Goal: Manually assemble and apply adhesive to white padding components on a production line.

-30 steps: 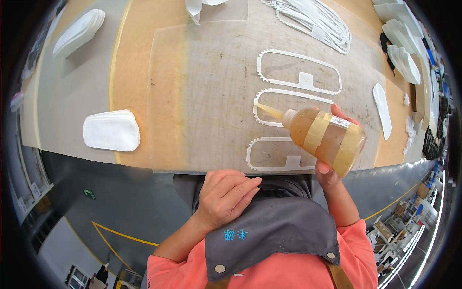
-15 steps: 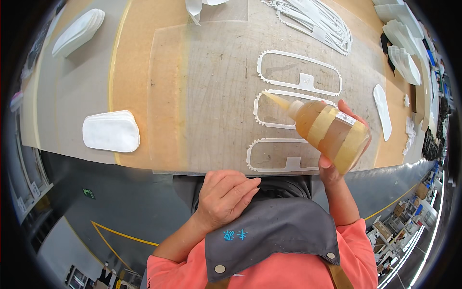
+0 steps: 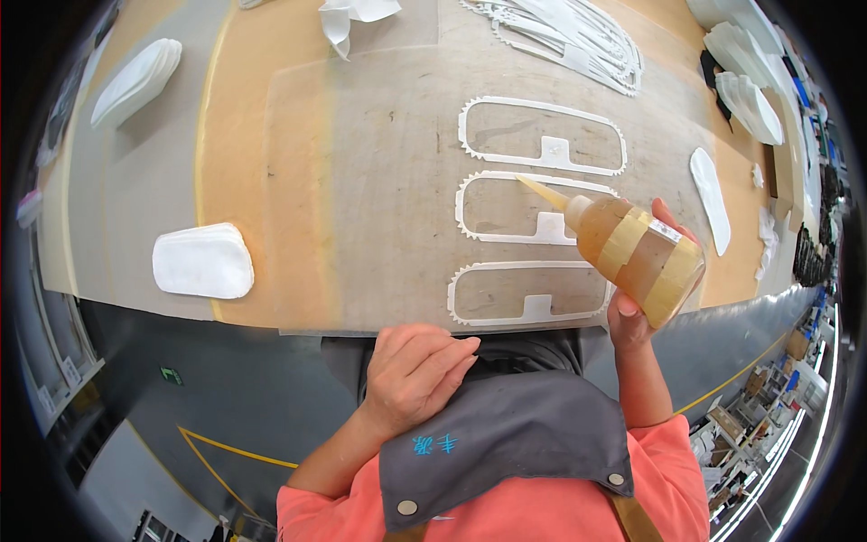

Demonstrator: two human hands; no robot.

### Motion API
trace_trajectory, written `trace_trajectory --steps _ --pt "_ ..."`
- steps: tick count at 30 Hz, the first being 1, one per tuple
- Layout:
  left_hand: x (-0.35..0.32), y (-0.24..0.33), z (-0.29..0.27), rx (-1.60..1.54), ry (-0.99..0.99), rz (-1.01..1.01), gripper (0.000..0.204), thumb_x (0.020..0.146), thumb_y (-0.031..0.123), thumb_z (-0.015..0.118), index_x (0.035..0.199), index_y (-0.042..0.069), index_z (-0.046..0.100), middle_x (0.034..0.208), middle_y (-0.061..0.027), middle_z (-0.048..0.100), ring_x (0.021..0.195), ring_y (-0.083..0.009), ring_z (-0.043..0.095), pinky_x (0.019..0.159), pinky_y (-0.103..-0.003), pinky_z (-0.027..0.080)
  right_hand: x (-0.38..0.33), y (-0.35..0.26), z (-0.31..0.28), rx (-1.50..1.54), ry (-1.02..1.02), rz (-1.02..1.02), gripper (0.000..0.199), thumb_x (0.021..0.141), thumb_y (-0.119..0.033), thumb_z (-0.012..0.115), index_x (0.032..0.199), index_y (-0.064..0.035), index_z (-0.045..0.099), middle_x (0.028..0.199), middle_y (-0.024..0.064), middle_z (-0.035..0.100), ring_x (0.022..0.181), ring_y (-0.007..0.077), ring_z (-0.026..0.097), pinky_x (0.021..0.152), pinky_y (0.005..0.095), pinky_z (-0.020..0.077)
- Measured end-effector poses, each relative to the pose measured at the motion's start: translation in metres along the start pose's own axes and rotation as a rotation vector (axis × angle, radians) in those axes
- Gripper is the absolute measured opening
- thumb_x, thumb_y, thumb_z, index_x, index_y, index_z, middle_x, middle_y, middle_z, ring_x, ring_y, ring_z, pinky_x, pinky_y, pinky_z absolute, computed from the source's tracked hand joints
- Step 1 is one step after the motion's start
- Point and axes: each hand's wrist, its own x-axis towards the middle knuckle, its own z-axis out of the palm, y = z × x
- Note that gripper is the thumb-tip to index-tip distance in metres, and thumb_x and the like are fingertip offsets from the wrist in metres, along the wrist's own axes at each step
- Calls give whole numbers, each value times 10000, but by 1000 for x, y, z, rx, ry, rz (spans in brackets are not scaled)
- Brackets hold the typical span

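My right hand (image 3: pixel 629 318) grips a glue-type squeeze bottle (image 3: pixel 646 256) of amber liquid, wrapped with tape bands. It is tilted, and its long pointed nozzle (image 3: pixel 542 191) is over the upper edge of the middle white toothed frame (image 3: pixel 553 227); contact cannot be told. A similar frame (image 3: pixel 537 311) lies nearer me, and another frame (image 3: pixel 555 152) lies beyond. All three are flat, each with a tab on its near side. At the table's front edge my left hand (image 3: pixel 411 375) is closed, fingers pressed together, with nothing seen in it.
To the left on the table (image 3: pixel 298 181) sit a stack of white rounded pads (image 3: pixel 202 261) and another stack (image 3: pixel 135 81). A pile of white toothed frames (image 3: pixel 578 41) is at the back. White pieces (image 3: pixel 750 107) and a lone white insole-shaped piece (image 3: pixel 710 200) lie right.
The bottle in my right hand has shifted right, its nozzle tip moving along the middle frame's upper edge. My left hand keeps its pose; the whole view has shifted slightly.
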Motion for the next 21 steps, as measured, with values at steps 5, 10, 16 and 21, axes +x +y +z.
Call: trace_trajectory --steps 5,10,16,21 --pt "-1 3 2 20 -23 -16 280 737 46 829 1001 117 768 899 8 672 880 -203 655 775 -335 466 -2 0 -14 -50 24 20 1093 725 -648 819 1457 -65 254 1456 238 468 1374 361 486 1113 605 460" --pt "1 5 4 29 -33 -20 322 690 13 834 983 127 762 886 6 668 876 -212 660 794 -342 489 -3 -2 -23 -19 74 48 1071 732 -642 817 1452 -78 261 1460 236 460 1391 360 464 1112 614 461" --pt "5 7 7 40 -30 -1 363 640 -30 833 962 120 756 854 -3 657 851 -217 663 774 -345 497 -5 0 -38 -34 103 46 1057 741 -634 817 1450 -78 265 1464 235 453 1394 368 459 1104 617 466" --pt "5 5 10 49 -36 38 262 754 48 831 1007 89 777 866 -6 673 853 -208 649 751 -320 454 -6 2 -51 -77 122 34 1049 754 -632 812 1450 -68 267 1462 239 454 1393 378 458 1106 615 464"
